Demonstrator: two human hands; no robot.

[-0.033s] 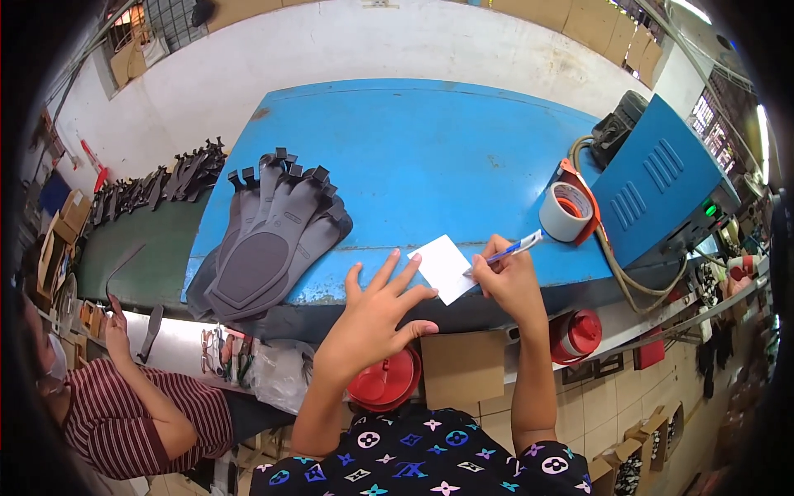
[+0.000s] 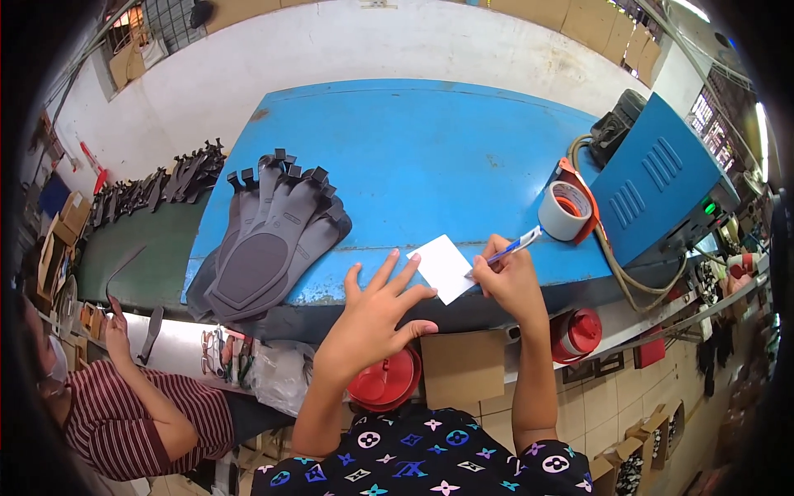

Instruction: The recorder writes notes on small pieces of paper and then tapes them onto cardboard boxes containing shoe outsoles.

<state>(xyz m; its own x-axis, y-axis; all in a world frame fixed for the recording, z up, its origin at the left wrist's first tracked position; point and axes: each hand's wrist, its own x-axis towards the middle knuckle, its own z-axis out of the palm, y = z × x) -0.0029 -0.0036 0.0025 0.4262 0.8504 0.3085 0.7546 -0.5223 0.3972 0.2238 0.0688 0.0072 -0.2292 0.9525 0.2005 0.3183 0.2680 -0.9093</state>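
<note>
A small white sheet of paper lies at the front edge of the blue metal top. My left hand is spread open, its fingertips touching the sheet's left side. My right hand pinches a white-and-blue pen, its tip side down at the sheet's right edge. No writing can be made out on the paper. To the left of my left hand lies a fanned stack of dark grey flat pieces with oval panels and small black tabs at their far ends.
A tape dispenser with a white roll stands at the right, beside a blue vented box and hoses. Red containers and a cardboard piece sit below the edge. At left, a co-worker holds a dark strip beside a green surface.
</note>
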